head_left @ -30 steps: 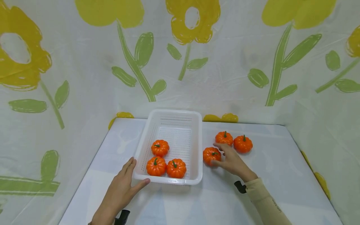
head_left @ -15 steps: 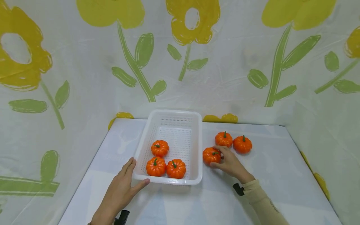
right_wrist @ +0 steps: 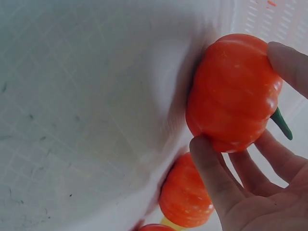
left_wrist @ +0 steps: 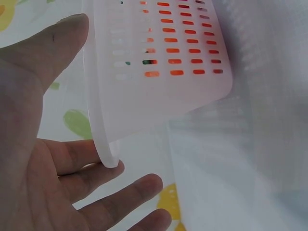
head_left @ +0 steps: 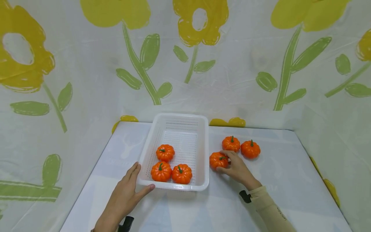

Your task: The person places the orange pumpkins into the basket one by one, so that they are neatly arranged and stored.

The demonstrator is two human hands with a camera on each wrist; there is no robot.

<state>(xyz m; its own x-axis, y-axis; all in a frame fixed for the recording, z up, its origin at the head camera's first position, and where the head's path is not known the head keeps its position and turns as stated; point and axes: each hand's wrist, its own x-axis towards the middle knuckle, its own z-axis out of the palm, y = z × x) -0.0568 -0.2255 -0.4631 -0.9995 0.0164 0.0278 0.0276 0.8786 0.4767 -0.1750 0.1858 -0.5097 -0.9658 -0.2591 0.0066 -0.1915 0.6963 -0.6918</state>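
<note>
My right hand (head_left: 239,169) grips a small orange toy pumpkin (head_left: 218,160) on the table, just right of the white basket. In the right wrist view, the thumb and fingertips press opposite sides of this pumpkin (right_wrist: 233,91), and its green stem points toward the palm. Against the near left corner of the white basket (head_left: 146,145) rests my left hand (head_left: 123,193). From the left wrist, its thumb and fingers look spread, touching the basket rim (left_wrist: 98,125). Three more orange pumpkins (head_left: 161,171) lie inside the basket, toward its near end.
Behind the right hand, two pumpkins sit on the table: one (head_left: 231,144) beside the basket and another (head_left: 250,149) right of it. A pale table (head_left: 278,180) carries everything. Flower-printed cloth (head_left: 232,74) walls the back and sides.
My right hand's fingers have closed onto the pumpkin beside the basket after hovering over it. The left hand and the basket have stayed in place.
</note>
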